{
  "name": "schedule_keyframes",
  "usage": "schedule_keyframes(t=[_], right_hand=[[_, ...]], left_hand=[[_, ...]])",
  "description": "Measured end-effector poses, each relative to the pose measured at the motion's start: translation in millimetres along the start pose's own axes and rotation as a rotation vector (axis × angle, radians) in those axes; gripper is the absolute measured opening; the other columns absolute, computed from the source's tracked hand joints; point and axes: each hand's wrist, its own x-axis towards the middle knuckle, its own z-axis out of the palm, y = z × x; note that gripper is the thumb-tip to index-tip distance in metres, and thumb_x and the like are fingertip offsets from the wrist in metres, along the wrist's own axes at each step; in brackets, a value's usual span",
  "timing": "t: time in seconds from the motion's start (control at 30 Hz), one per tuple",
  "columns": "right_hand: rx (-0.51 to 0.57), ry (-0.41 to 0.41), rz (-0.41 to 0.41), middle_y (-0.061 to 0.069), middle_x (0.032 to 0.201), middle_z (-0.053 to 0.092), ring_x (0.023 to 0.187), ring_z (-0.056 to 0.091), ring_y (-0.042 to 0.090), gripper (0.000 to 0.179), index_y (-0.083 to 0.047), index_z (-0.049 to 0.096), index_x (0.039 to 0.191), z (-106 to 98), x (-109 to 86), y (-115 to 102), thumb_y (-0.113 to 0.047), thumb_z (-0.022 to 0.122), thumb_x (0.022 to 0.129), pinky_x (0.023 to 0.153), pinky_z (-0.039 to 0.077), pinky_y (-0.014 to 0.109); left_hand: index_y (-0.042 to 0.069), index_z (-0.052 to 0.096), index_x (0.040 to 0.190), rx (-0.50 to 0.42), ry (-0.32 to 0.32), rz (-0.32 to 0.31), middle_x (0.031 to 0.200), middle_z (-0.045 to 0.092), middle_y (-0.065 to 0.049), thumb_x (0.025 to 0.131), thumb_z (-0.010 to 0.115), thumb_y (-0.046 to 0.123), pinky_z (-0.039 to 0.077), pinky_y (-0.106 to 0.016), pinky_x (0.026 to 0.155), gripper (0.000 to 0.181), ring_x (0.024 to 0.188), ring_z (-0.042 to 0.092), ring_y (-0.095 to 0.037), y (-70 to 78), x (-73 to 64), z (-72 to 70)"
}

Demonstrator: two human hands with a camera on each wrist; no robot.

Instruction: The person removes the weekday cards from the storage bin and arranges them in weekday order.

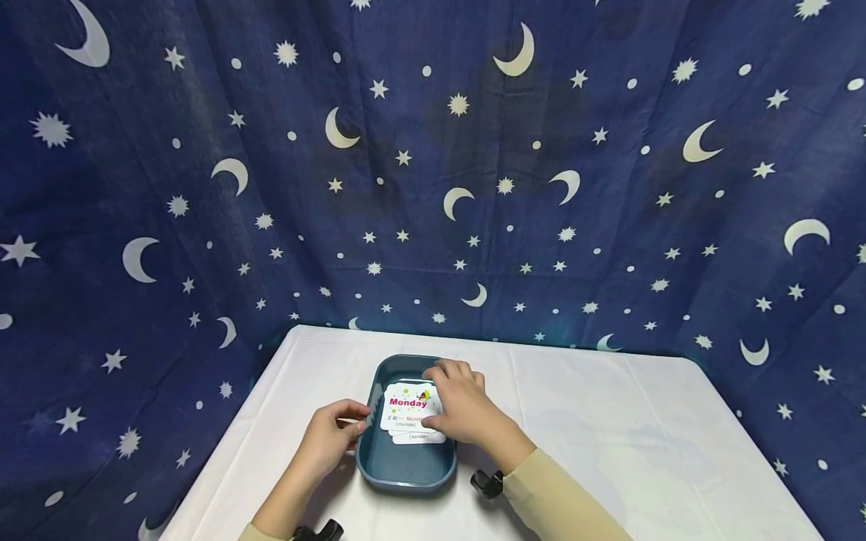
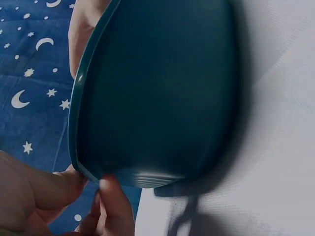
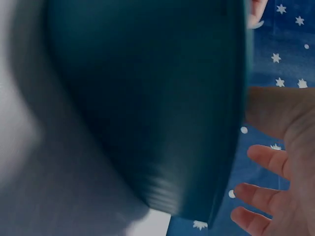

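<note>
In a tray (image 1: 406,467) clamped by left hand (image 1: 328,437), "Monday" card (image 1: 406,412) under spread right hand (image 1: 463,406)

Curtained-off tabletop nook, probably indoors; room beyond hidden. Navy star-and-moon curtain (image 1: 419,225) behind and at both sides of white-clothed table (image 1: 595,436).

Right of the left hand (image 1: 329,438), a tray (image 1: 406,467) stands on the counter (image 1: 609,443), its cards (image 1: 406,413) just left of the right hand (image 1: 465,406), a curtain (image 1: 433,165) beyond.
</note>
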Motion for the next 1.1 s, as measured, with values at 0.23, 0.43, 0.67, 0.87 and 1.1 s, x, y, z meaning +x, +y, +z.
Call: schedule_keyframes(t=[0.23, 0.43, 0.67, 0.87, 1.1], right_hand=[[-0.020, -0.051, -0.025, 0.011, 0.154, 0.054, 0.143, 0.046, 0.035, 0.077, -0.021, 0.059, 0.144, 7.3, 9.4, -7.2, -0.045, 0.094, 0.080, 0.106, 0.038, 0.057], [-0.047, -0.091, -0.031, 0.011, 0.156, 0.052, 0.146, 0.043, 0.035, 0.082, -0.022, 0.056, 0.148, 11.0, 19.1, -10.9, -0.048, 0.094, 0.080, 0.114, 0.036, 0.060], [-0.061, -0.137, -0.045, 0.009, 0.153, 0.054, 0.144, 0.043, 0.034, 0.093, -0.023, 0.050, 0.153, 17.7, 29.5, -15.1, -0.047, 0.096, 0.077, 0.116, 0.036, 0.061], [-0.123, -0.174, -0.061, 0.009, 0.154, 0.054, 0.143, 0.045, 0.032, 0.096, -0.024, 0.048, 0.155, 25.6, 34.9, -15.2, -0.053, 0.095, 0.076, 0.115, 0.040, 0.055], [-0.227, -0.197, -0.097, 0.008, 0.154, 0.054, 0.142, 0.047, 0.029, 0.102, -0.023, 0.042, 0.159, 32.7, 38.9, -14.2, -0.065, 0.088, 0.079, 0.110, 0.043, 0.051]], left_hand=[[0.001, 0.077, 0.107, -0.060, -0.004, -0.026, 0.094, 0.068, -0.011, 0.092, 0.071, -0.012, 0.055, -0.027, 0.054, 0.020, 0.073, 0.063, -0.018, 2.7, -0.1, 3.4], [-0.001, 0.076, 0.108, -0.100, -0.014, -0.043, 0.092, 0.064, -0.010, 0.093, 0.069, -0.013, 0.054, -0.027, 0.053, 0.020, 0.070, 0.061, -0.018, 0.9, 0.9, 4.1], [-0.001, 0.075, 0.109, -0.126, -0.019, -0.055, 0.093, 0.063, -0.010, 0.094, 0.068, -0.013, 0.054, -0.028, 0.054, 0.020, 0.071, 0.061, -0.018, -1.9, 2.7, 4.1], [-0.002, 0.074, 0.109, -0.135, -0.025, -0.048, 0.093, 0.064, -0.009, 0.094, 0.066, -0.014, 0.053, -0.026, 0.054, 0.021, 0.070, 0.060, -0.017, -1.2, 2.4, 4.0], [-0.003, 0.073, 0.110, -0.145, -0.033, -0.048, 0.093, 0.063, -0.010, 0.094, 0.064, -0.014, 0.052, -0.025, 0.054, 0.021, 0.071, 0.059, -0.015, -0.5, 1.7, 4.1]])
